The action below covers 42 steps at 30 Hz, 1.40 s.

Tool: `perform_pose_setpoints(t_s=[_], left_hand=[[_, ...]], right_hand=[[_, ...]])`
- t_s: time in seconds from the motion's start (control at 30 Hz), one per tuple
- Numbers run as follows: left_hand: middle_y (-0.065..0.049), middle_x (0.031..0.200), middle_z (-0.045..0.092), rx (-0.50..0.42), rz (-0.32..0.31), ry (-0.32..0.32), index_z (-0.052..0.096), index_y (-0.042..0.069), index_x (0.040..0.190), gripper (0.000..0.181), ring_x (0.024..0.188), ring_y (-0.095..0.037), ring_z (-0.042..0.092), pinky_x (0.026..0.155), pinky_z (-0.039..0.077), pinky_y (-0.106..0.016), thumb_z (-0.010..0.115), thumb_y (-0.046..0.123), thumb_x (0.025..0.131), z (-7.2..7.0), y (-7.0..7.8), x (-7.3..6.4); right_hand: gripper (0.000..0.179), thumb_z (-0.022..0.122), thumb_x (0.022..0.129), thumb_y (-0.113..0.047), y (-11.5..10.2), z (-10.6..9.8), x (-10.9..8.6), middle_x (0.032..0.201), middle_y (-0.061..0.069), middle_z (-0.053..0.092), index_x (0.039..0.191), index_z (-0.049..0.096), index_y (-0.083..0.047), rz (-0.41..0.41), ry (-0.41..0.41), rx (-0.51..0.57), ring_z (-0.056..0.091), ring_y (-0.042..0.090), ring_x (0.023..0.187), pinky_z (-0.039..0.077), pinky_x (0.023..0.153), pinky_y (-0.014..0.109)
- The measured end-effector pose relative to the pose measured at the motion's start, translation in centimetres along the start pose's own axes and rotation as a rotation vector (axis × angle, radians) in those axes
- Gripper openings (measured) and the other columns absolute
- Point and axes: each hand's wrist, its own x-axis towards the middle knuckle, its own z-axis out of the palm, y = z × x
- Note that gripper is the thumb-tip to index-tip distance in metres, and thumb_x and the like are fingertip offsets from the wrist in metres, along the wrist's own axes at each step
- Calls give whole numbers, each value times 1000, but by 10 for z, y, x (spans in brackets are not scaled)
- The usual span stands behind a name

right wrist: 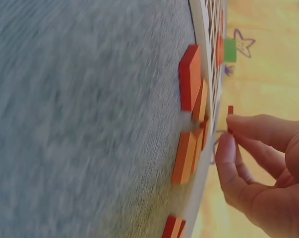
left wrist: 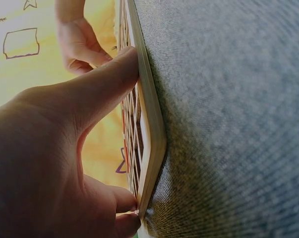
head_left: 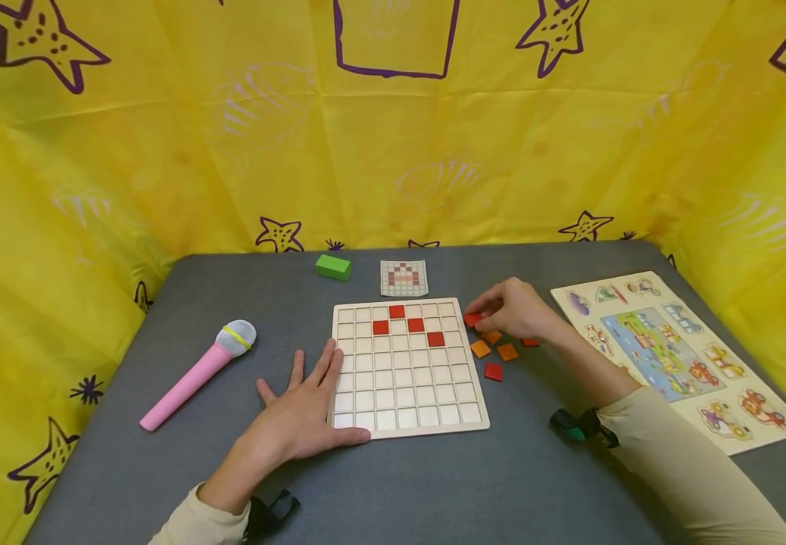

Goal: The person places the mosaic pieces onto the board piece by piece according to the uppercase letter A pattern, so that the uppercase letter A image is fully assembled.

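A wooden grid board (head_left: 393,378) lies flat in the middle of the table, with several red tiles in its upper cells. My left hand (head_left: 300,416) rests against the board's near left corner, fingers spread along its left side and thumb on the front edge. In the left wrist view the thumb (left wrist: 112,74) presses on the board's rim. Just off the board's right side, my right hand (head_left: 514,309) pinches a red square tile (right wrist: 230,110) between thumb and fingertips. Below that hand lie loose orange tiles (head_left: 507,352) and red tiles (head_left: 494,372).
Behind the board lies a small pattern card (head_left: 403,291), with a green block (head_left: 333,267) to its left. A pink toy microphone (head_left: 191,386) lies at left. On the right, partly under the right forearm, is a wooden picture puzzle (head_left: 686,363). Yellow cloth (head_left: 393,151) hangs around the table.
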Motion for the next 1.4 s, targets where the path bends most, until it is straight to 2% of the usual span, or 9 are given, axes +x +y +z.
perform_pose_setpoints(t_s=[0.3, 0.83, 1.13, 1.4], left_hand=[[1, 177, -6, 4, 4, 9, 8, 16, 169, 132, 158, -53, -3, 96, -2, -96, 71, 84, 74, 0, 0, -1], [-1, 177, -7, 14, -21, -9, 6, 16, 169, 134, 157, -56, -1, 95, -2, -96, 70, 86, 74, 1, 3, 2], [-2, 177, -7, 30, -21, -6, 7, 15, 169, 134, 157, -56, 0, 95, 0, -96, 69, 86, 74, 1, 4, 2], [-4, 177, -4, 29, -9, 10, 8, 14, 169, 134, 156, -57, 2, 93, 1, -97, 70, 85, 74, 1, 5, 0]], right_hand=[[24, 88, 82, -12, -21, 14, 3, 95, 6, 80, 106, 84, -11, 16, 17, 68, 69, 18, 82, 54, 67, 30], [23, 88, 80, -12, -59, 42, 14, 95, 2, 80, 103, 85, -17, 40, -39, 134, 70, 18, 85, 57, 72, 32], [26, 89, 78, -7, -78, 59, 23, 88, 4, 78, 102, 85, -15, 27, -81, 197, 67, 20, 77, 53, 62, 29], [25, 91, 73, -7, -93, 75, 31, 85, 1, 76, 96, 86, -16, 28, -85, 172, 65, 17, 79, 53, 67, 28]])
